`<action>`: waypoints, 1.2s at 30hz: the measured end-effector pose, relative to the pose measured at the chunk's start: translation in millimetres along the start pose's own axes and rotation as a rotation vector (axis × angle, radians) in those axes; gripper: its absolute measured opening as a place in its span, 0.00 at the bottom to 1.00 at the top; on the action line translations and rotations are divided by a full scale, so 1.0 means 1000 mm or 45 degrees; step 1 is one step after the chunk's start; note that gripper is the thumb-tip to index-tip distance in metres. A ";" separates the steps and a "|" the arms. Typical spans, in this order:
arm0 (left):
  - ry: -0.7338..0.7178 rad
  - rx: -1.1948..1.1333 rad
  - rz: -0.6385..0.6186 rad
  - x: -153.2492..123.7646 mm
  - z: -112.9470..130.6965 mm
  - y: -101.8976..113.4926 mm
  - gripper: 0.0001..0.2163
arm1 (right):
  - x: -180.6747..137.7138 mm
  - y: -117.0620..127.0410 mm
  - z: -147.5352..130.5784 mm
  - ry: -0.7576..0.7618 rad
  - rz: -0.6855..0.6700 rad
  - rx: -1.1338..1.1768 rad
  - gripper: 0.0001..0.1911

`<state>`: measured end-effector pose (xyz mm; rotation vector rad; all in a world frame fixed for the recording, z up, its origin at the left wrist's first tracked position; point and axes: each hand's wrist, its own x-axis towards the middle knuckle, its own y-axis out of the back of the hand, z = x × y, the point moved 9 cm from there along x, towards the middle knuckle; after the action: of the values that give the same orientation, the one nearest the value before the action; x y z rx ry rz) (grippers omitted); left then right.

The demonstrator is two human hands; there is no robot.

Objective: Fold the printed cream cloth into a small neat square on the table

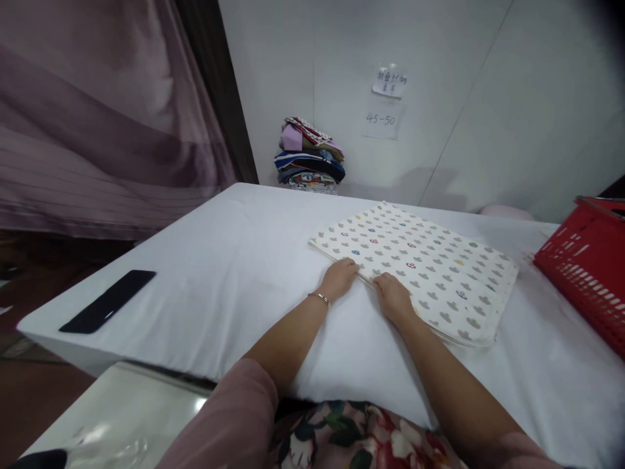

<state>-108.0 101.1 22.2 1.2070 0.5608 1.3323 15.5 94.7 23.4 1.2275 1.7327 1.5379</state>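
Note:
A folded cream cloth (415, 260) with small grey cloud-like prints and a few coloured motifs lies flat on the white-covered table (234, 260). Its layers show along the near edge. My left hand (340, 276), with a bracelet at the wrist, is closed on that edge toward the cloth's left part. Just to its right, my right hand (392, 296) grips the same edge, fingers curled over it. The two hands are close together but apart. The fingertips under the edge are hidden.
A dark flat slab (110, 301), perhaps a phone, lies at the table's left. A red plastic basket (586, 267) stands on the right. Folded fabrics (310, 156) are stacked by the back wall, with handwritten paper notes (381, 120) above. A pinkish curtain (97, 117) hangs left.

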 end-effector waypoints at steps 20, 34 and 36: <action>-0.006 0.228 -0.026 0.001 -0.002 -0.009 0.10 | -0.002 -0.007 0.004 0.063 0.039 0.063 0.16; 0.490 0.125 0.122 -0.006 -0.081 0.030 0.11 | -0.003 -0.012 -0.001 0.202 0.026 0.011 0.20; 0.559 0.064 0.166 -0.003 -0.093 0.038 0.11 | -0.003 -0.009 -0.005 0.208 0.011 0.007 0.20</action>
<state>-206.7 122.2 22.3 1.0052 0.8409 1.7193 10.4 90.4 15.0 1.1403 1.8366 1.6808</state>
